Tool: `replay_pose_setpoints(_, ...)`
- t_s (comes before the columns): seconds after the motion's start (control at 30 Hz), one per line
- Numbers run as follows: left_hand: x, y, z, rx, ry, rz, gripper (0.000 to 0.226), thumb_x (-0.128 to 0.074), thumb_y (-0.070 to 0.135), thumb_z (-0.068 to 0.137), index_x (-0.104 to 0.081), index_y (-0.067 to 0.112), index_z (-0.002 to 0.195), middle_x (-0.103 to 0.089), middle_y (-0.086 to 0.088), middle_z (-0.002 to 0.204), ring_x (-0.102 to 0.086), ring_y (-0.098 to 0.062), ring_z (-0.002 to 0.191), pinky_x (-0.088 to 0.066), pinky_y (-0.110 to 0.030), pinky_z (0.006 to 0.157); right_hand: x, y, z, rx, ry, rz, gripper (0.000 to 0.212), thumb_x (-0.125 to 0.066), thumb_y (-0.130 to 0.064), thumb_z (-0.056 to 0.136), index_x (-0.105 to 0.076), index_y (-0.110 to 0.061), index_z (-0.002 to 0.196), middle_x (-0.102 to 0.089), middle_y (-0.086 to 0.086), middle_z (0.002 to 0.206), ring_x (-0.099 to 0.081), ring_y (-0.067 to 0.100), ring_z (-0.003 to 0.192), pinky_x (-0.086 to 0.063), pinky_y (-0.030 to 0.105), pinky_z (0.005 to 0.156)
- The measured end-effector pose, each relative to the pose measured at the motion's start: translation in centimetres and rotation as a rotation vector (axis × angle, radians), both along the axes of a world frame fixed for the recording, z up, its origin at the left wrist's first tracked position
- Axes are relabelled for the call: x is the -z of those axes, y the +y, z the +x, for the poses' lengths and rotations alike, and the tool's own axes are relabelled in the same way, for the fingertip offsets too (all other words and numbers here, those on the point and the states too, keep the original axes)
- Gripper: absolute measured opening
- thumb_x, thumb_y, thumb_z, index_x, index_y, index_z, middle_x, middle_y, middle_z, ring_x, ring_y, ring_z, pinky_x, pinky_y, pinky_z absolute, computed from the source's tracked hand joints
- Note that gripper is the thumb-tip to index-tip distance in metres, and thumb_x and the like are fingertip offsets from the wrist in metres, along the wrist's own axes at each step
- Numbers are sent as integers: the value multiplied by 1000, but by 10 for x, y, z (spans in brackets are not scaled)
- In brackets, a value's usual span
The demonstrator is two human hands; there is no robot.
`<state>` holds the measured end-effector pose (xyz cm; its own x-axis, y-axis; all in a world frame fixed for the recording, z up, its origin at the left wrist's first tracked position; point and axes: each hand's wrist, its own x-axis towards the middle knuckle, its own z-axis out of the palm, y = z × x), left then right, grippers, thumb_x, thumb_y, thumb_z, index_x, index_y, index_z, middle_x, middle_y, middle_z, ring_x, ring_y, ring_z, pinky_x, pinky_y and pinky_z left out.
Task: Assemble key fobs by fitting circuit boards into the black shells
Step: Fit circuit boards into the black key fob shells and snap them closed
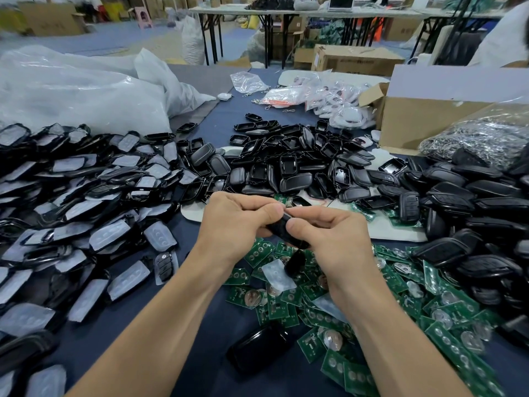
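Head view shows the left hand [234,222] and right hand [329,239] both pinching one black shell [279,226] between curled fingertips, its long axis slanting far-left to near-right. The circuit boards [446,336] lie heaped just beneath and to the near right, closest to the right hand.

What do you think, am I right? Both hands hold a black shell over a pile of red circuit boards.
Not quite: the circuit boards are green, not red. The head view shows the left hand and right hand both holding a black shell over that pile.
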<state>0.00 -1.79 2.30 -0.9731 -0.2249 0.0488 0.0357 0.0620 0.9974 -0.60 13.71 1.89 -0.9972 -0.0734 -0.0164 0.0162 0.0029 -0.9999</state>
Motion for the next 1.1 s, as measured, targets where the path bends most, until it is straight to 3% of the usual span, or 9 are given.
replay_pose_setpoints(0.13,1,-1,0,-14,51,-46,16,-77,0,87,-85,12,82,-79,-10,74,-75,-33,63,-63,-33,61,-1,1,0,-22,9,52,29,-82,-6,82,-83,-35,81,-80,-7,80,-77,9,78,-58,24,72)
replay_pose_setpoints(0.27,3,-3,1,0,99,-186,17,-79,8,87,-86,23,84,-80,4,78,-78,-16,75,-61,-27,69,-3,4,-1,-55,87,266,20,-80,-16,83,-79,-36,84,-78,-21,83,-73,-3,84,-56,24,81)
replay_pose_setpoints(0.33,3,-1,1,-19,115,-128,16,-83,12,85,-85,27,85,-81,3,81,-78,-16,79,-62,-32,75,-5,6,-2,-50,83,181,23,-80,-11,84,-79,-34,83,-79,-16,82,-73,-3,79,-56,19,74)
replay_pose_setpoints(0.43,0,2,0,10,89,59,15,-83,28,82,-84,29,97,-82,0,94,-77,-22,92,-64,-34,82,-5,5,0,-20,-74,-182,24,-75,0,87,-82,-22,80,-79,-1,77,-68,3,60,-49,13,54)
replay_pose_setpoints(0.57,1,10,3,160,72,32,18,-72,32,87,-84,35,100,-81,0,98,-77,-20,95,-63,-39,88,-4,0,0,6,-220,-415,17,-72,0,88,-81,-14,88,-79,6,86,-64,8,63,-50,19,55)
replay_pose_setpoints(0.77,0,16,4,59,116,108,24,-70,17,96,-84,37,96,-82,3,95,-76,-8,87,-57,-19,71,0,-6,3,-24,-196,-387,26,-72,6,86,-83,-16,77,-75,6,75,-62,13,60,-57,22,62)
replay_pose_setpoints(0.93,-1,23,7,12,102,130,26,-65,17,100,-85,31,91,-81,1,90,-75,-7,83,-56,-18,68,0,-9,5,-65,-175,-420,24,-69,10,88,-81,-10,85,-79,13,83,-74,16,69,-59,21,62)
replay_pose_setpoints(1.1,1,21,6,-32,84,99,29,-62,17,103,-85,19,87,-81,-8,86,-76,-20,81,-62,-28,70,4,-11,5,-75,-143,-366,25,-69,10,89,-81,-12,89,-80,13,88,-75,16,76,-60,23,67)
